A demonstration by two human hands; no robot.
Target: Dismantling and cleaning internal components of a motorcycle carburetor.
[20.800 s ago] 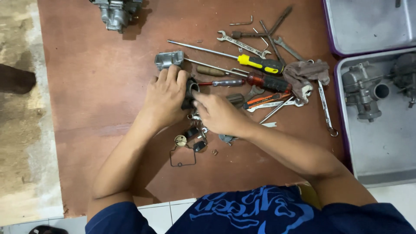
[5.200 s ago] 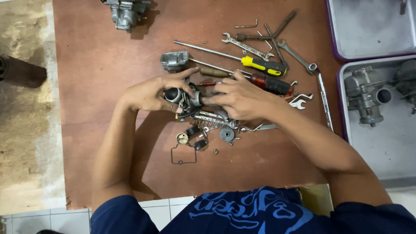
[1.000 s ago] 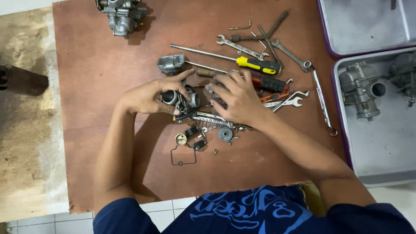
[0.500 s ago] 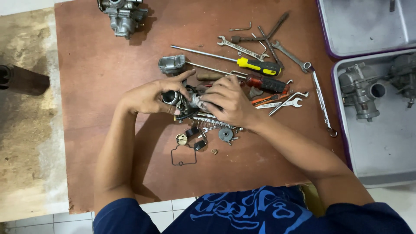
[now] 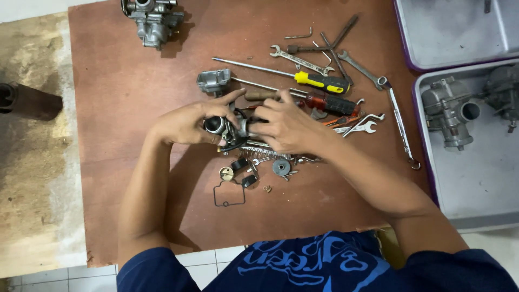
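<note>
Near the middle of the brown board [image 5: 135, 108], both hands close around one small metal engine part [image 5: 230, 128]: left hand [image 5: 186, 123] cups it, right hand [image 5: 286, 127] pinches its right end. Two screwdrivers [image 5: 321, 82], several wrenches [image 5: 303, 60] lie upper right; two grey trays [image 5: 486, 184] at right; another engine part [image 5: 152, 19] upper left.

— What are you sitting at?
— You face a reddish-brown flat wooden board [image 5: 135, 108] on white floor tiles [image 5: 211, 265]; a worn bare concrete patch [image 5: 32, 178] lies left, under even light.
</note>
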